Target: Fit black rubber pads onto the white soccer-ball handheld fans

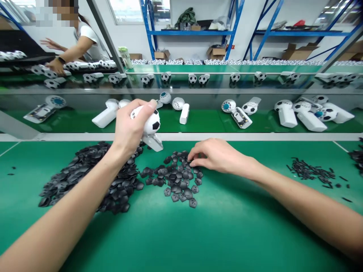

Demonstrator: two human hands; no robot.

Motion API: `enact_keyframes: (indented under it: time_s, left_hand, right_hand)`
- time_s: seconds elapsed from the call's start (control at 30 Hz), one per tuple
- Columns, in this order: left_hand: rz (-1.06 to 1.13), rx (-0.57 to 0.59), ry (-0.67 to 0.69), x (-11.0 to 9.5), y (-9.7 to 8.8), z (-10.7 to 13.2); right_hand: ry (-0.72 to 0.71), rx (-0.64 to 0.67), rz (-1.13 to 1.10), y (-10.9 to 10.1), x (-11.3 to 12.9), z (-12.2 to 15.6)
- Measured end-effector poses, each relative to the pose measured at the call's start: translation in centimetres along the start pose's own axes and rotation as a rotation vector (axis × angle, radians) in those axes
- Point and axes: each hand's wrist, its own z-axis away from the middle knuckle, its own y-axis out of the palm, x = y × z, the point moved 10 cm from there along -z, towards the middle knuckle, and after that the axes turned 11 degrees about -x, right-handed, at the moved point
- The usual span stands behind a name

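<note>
My left hand [132, 126] is raised above the mat, gripping a white football-patterned handheld unit [150, 124] with a white handle [153, 142] pointing down. My right hand [211, 155] rests at the top edge of a loose pile of small black rubber-like patches [177, 177], its fingertips touching them. A larger heap of the same patches [93, 177] lies to the left, under and beyond my left forearm. Whether my right fingers pinch a patch is hidden.
Behind a white rail, a green conveyor belt [170, 121] carries white football-patterned units. A second belt [221, 68] runs beyond it. Black strips [310, 172] lie on the green mat [227, 226] at right. A co-worker's hand [55, 66] works at the far left, before blue shelving [190, 33].
</note>
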Motion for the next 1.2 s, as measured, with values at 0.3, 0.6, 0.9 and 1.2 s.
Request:
enact_keyframes:
  time_s: [0.3,0.6,0.9,1.2]
  left_hand:
    - [0.021,0.015,-0.093,1.1,0.1,-0.4]
    - [-0.323,0.114,-0.084,-0.2,-0.2,-0.3]
    - [-0.521,0.433,-0.394,0.9,-0.8,1.1]
    - [0.077,0.463,-0.606,-0.1,0.6,2.0]
  right_hand:
    - [0.051,0.005,-0.035,1.2,-0.4,-0.3]
    - [-0.783,-0.647,0.05,-4.6,7.0,5.8]
    - [-1.024,-0.854,0.194,-5.6,8.7,9.1]
    - [-0.757,-0.964,0.019,-8.2,8.4,6.7]
